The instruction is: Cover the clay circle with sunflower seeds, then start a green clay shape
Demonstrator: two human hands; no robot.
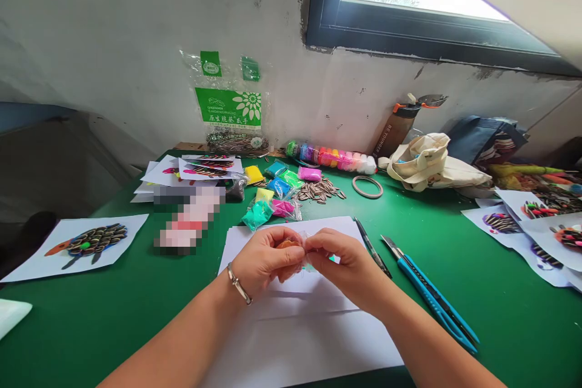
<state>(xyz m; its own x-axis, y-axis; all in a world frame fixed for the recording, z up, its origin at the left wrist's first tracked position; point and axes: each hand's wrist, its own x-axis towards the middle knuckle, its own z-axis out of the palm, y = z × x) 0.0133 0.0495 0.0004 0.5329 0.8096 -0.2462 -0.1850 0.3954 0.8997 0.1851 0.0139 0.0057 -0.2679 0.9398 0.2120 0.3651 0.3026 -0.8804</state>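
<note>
Orange clay lump (287,244) in clear plastic wrapper (304,242)

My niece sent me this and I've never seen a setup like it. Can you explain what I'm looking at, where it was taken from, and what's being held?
This is a single picture from a camera worn on a person's head, looking forward and down, so the bare arms are the wearer's own. No machine is involved. The left hand and right hand pinch a small orange lump, perhaps clay, with some clear plastic around it. They are above white paper on a green table. Farther up lie packets of coloured clay and sunflower seeds. A blue-handled craft knife lies to the right.
</note>
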